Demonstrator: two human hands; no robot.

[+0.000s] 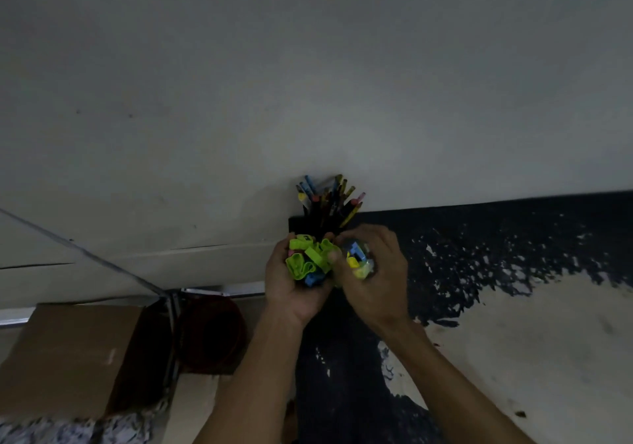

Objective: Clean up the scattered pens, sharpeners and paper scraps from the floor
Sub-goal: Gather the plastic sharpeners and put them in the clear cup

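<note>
My left hand [291,293] is cupped palm up and holds a heap of sharpeners [310,258], mostly bright green with a blue one at the bottom. My right hand [373,272] is beside it, touching it, fingers curled around a small clear container [359,260] that shows blue and yellow sharpeners inside. Just beyond both hands a bunch of pens and pencils [330,202] stands upright in a black holder [308,226] against the white wall. No paper scraps are visible.
A dark, worn surface [496,238] with pale peeled patches spreads to the right and below my arms. A cardboard box [68,354] sits at the lower left, with a dark red round object [212,334] next to it. Patterned fabric [75,430] shows at the bottom left.
</note>
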